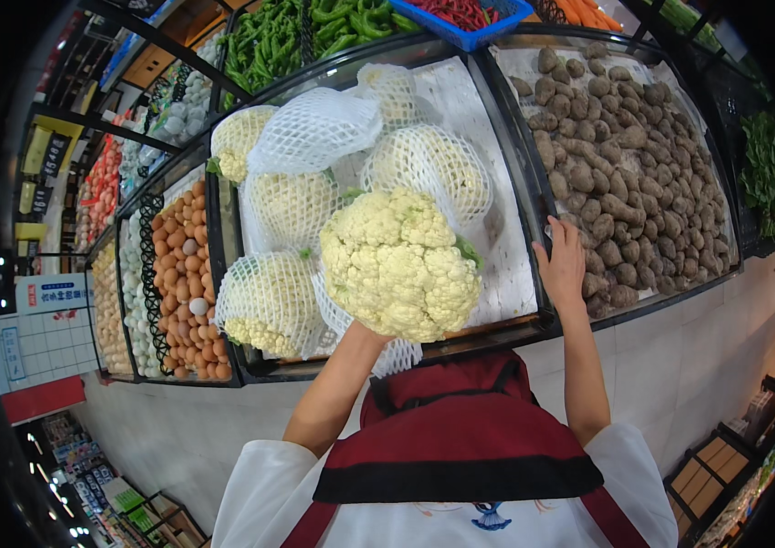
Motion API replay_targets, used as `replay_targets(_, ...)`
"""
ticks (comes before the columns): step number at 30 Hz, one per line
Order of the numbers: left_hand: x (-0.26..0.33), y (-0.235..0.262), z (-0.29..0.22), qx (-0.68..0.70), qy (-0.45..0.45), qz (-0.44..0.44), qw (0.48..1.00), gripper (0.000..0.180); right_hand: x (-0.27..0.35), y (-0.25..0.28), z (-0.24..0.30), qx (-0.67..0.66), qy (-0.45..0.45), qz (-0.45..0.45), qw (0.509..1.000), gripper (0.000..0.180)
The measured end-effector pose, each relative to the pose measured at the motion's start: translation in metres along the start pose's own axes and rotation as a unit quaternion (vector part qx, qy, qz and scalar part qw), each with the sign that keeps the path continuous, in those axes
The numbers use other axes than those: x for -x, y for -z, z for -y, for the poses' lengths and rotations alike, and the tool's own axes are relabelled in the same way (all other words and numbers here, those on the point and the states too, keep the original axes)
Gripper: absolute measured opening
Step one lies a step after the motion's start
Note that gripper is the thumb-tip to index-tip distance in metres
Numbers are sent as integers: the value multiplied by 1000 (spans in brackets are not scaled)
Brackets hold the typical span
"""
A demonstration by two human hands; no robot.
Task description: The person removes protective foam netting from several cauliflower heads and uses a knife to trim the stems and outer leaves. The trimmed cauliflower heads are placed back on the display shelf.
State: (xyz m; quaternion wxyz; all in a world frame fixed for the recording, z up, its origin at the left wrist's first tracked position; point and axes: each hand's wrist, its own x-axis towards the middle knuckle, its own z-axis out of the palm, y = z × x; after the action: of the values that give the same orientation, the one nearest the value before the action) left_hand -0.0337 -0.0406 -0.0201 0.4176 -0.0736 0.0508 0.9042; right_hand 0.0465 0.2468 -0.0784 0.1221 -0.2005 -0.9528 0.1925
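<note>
Produce bins with black dividers fill the background of a shop. At the centre stands the cauliflower bin (506, 228), lined with white padding. The person's left hand (371, 336) is raised from below, arm bent, holding up a bare cauliflower (398, 263) in front of that bin; the head hides the fingers, so how they are set cannot be told. The right hand (562, 265) reaches up with the arm extended, fingers spread flat on the bin's right divider. Inside the bin lie about six cauliflowers in white foam netting (314, 128). Right of it is a bin of brown tubers (625, 155); left of it, a bin of brown eggs (185, 274). Green peppers (269, 41) lie beyond it.
</note>
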Motion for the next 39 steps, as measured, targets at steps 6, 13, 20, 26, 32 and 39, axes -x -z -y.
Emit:
replay_targets(6, 2, 6, -6, 11, -5, 35, 999, 59, -4, 4, -3, -63, -32, -2, 997, 40)
replay_targets(13, 16, 9, -12, -11, 10, 48, 999, 60, -14, 2, -11, 59, -48, 23, 997, 22)
replay_targets(20, 31, -3, -14, -3, 8, 22, 1000, 61, -22, 63, 40, -256, -25, -6, 966, 29)
replay_targets(26, 46, -12, -25, -47, 67, -50, 995, 60, -17, 136, 92, -575, 7, 344, 742, 31)
replay_targets(32, 54, -21, -29, -4, 111, -47, 993, 61, -15, 130, 120, -612, -7, 336, 716, 9)
replay_targets(39, 60, -20, -29, -44, 67, -35, 996, 60, 0, 115, 142, -549, -9, 320, 772, 10)
